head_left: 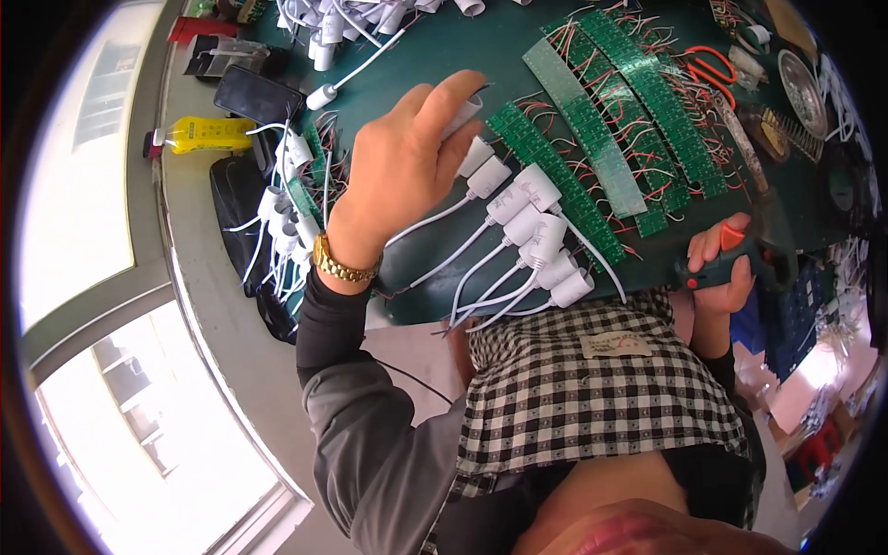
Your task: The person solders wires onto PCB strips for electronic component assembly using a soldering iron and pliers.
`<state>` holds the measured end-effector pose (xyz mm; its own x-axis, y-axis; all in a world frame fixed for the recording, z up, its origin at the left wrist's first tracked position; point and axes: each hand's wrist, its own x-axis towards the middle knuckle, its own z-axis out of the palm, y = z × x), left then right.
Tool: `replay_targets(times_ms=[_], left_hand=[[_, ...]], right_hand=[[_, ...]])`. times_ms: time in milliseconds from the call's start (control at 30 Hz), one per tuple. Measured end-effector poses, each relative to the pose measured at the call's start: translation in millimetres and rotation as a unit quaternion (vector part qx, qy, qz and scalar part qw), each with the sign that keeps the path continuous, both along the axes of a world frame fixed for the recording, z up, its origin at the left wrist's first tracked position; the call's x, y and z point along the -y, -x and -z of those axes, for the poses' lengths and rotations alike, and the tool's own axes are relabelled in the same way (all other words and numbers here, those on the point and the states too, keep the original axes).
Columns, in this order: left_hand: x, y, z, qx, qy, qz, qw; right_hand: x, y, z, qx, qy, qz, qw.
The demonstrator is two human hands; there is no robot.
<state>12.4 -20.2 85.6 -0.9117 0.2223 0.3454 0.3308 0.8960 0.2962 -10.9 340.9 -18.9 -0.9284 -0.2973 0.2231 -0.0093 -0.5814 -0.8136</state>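
Observation:
My left hand, with a gold watch at the wrist, is raised over the table. Its fingers are closed around a white cylindrical part, partly hidden by the fingers. Below and right of it lies a group of white cylinders with cables. At the table's near right edge, my right hand is wrapped around the grip of a dark power tool with an orange trigger. The tool's front end cannot be made out clearly. Strips of green circuit boards with red and white wires lie between the hands.
More white cabled cylinders are heaped at the far edge and the left edge. A phone and a yellow bottle sit at the left. Orange-handled scissors and a round metal dish lie at the far right.

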Motion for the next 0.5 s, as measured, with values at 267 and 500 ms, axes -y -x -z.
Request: replay_targets(times_ms=[267,500], left_hand=[[17.6,9.9,67.6,0.067,-0.170,-0.099,0.978],[14.6,4.7,82.7,0.054,-0.357,-0.119,0.925]], right_hand=[[2.3,2.0,-3.1,0.004,-0.011,-0.004,1.000],[16.4,-10.2,-9.4,0.054,-0.018,-0.047,0.997]])
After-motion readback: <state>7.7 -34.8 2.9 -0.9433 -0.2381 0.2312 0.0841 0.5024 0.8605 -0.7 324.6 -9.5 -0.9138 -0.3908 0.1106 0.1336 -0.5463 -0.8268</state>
